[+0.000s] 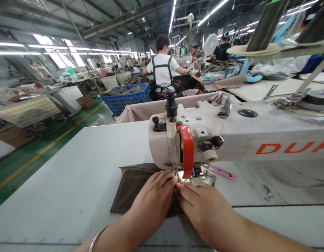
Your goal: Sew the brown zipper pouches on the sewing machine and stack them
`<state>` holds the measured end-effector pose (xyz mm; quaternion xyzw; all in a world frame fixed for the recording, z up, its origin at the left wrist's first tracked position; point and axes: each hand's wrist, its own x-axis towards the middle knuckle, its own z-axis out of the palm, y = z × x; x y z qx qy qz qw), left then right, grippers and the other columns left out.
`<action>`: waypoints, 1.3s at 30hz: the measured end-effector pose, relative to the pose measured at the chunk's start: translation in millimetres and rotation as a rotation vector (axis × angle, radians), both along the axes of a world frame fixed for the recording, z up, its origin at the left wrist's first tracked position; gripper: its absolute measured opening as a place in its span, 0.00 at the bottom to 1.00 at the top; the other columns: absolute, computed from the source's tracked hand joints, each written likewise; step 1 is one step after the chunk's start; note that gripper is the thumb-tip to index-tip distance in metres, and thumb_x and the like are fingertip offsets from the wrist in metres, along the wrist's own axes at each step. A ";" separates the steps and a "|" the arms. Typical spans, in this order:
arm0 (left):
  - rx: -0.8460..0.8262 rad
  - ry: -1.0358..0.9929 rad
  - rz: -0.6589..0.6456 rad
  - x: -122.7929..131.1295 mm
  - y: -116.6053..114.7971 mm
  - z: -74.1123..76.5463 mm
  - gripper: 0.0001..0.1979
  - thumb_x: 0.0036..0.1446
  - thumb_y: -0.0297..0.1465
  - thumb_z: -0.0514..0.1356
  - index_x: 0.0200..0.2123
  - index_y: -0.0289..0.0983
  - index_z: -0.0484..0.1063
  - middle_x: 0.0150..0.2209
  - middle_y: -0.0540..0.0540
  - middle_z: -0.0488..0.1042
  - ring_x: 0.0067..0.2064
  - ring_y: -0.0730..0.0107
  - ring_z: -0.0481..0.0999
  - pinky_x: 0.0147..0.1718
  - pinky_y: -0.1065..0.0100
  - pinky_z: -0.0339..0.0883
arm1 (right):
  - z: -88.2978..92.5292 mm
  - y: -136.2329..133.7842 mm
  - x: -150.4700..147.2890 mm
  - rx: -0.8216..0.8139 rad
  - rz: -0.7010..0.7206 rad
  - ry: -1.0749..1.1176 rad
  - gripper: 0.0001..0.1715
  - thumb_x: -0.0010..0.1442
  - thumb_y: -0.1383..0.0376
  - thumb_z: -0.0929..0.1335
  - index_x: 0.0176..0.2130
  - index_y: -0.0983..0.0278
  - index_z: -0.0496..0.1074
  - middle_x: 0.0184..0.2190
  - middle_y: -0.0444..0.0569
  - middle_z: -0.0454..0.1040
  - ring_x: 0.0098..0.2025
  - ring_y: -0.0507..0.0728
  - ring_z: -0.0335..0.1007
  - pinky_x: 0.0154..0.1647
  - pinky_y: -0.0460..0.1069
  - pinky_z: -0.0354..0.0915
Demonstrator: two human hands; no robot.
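A dark brown piece of fabric (132,187) lies flat on the pale table, partly under the head of a white sewing machine (162,140). My left hand (158,190) is closed on the fabric's edge, its fingertips just left of the needle area. Close against it, my right hand (197,201) pinches the same fabric in front of the presser foot. Between the hands and the machine head is a red guard (187,152). The needle itself is hidden. Just right of the foot rests a pair of pink thread snips (222,172).
Behind the machine hangs a pinkish cloth trough (140,111). A blue basket (127,98) of dark fabric stands beyond it. A person in a white shirt (162,71) sits ahead with their back to me. Thread cones (267,26) rise at upper right. A green floor aisle (46,154) runs left.
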<state>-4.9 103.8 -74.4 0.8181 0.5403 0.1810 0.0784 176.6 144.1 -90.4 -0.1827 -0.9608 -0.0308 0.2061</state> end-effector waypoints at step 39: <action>0.104 -0.161 -0.049 -9.7 -11.3 13.0 0.20 0.63 0.21 0.49 0.56 0.36 0.66 0.54 0.45 0.72 0.56 0.71 0.71 0.57 0.67 0.66 | 11.9 5.4 23.0 -0.433 0.122 0.077 0.11 0.59 0.72 0.63 0.40 0.63 0.72 0.39 0.49 0.74 0.42 0.58 0.68 0.43 0.52 0.67</action>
